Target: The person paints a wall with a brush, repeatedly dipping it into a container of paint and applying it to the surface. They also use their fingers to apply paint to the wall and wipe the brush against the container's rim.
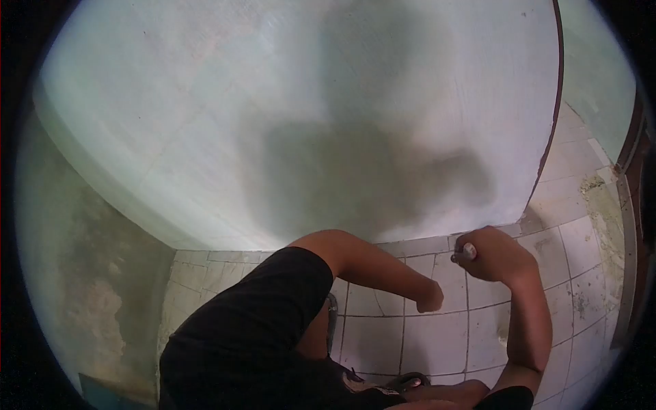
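Note:
My right hand (493, 254) is raised above the floor near the foot of the wall, on the right. Its fingers are curled closed around a small object with a pale, rounded end (469, 251). Too little of that object shows to tell its kind. My left hand (430, 298) hangs over the floor tiles at the end of the bent forearm, left of and lower than my right hand. It is seen from the back of the wrist, so its fingers are hidden. Nothing can be made out in it.
A pale green wall (205, 137) fills the front, with my shadow on it. White floor tiles (437, 335) lie below. Black clothing (253, 307) covers the lower left. Part of a sandal (413, 380) shows at the bottom. To the right stands a door frame (625, 253).

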